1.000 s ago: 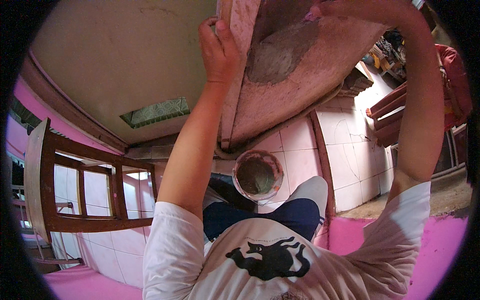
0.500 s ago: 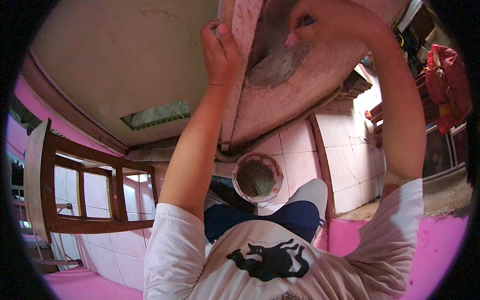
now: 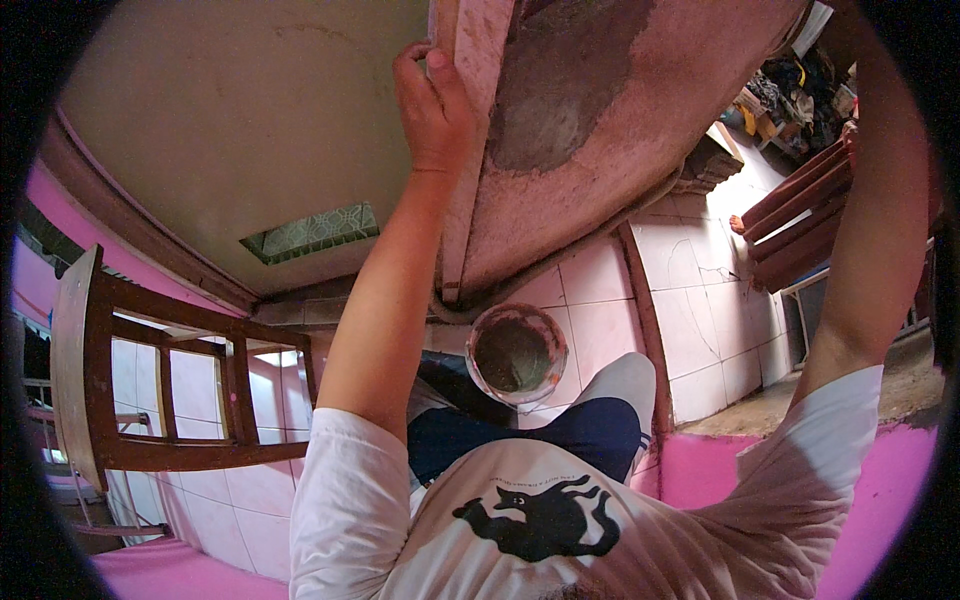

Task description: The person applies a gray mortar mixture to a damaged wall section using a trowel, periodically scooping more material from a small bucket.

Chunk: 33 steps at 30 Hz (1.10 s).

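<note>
Along the edge of the pink wall [image 3: 600,190] stands a long, narrow board [image 3: 466,170], its surface pale and smeared. My left hand [image 3: 435,110] is closed round the board's left edge, high up. Beside the board, a dark grey patch of damp-looking plaster [image 3: 560,95] covers part of the rough pink surface. My right arm [image 3: 880,220] reaches up at the far right, and its hand is out of the picture. Below the wall, near my knees, a round bucket [image 3: 474,375] holds grey mortar [image 3: 512,355].
A brown wooden frame like a chair [image 3: 180,455] stands at the left. White floor tiles [image 3: 690,330] lie right of the bucket. Brown slatted furniture [image 3: 810,215] and a heap of mixed items [image 3: 795,95] are at the right. A ledge [image 3: 710,165] juts beyond the wall.
My right hand has left the plastered patch and moved right, out of view. More of the grey patch shows. My left hand stays on the board.
</note>
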Tool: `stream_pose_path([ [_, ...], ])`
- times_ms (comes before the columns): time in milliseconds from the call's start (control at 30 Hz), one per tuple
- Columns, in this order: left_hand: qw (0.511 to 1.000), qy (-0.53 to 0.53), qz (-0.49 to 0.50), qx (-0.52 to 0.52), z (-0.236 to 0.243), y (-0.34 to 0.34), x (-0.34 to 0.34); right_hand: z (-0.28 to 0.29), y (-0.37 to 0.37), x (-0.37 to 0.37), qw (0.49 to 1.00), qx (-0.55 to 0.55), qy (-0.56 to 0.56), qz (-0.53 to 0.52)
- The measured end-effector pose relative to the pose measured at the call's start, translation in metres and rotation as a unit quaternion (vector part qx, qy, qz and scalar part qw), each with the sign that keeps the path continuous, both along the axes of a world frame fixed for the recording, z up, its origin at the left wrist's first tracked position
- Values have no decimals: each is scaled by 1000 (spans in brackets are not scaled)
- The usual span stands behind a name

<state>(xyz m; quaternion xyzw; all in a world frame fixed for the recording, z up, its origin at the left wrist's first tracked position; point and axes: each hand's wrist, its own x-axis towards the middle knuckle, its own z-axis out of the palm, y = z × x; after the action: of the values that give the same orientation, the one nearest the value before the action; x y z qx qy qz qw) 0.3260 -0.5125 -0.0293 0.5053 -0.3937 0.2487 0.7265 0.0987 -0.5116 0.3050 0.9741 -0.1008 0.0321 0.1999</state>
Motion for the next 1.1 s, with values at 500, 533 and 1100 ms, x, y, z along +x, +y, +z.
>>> stream_pose_path([
  [500,999,25,-23,5,-1,-8,-1,-96,-90,24,985,147,67,-53],
  [533,1000,3,5,15,-2,-5,3,-85,-88,21,985,150,65,-53],
  [1100,962,-98,222,126,-32,-11,20,-357,-62,-123,930,356,48,-72],
])
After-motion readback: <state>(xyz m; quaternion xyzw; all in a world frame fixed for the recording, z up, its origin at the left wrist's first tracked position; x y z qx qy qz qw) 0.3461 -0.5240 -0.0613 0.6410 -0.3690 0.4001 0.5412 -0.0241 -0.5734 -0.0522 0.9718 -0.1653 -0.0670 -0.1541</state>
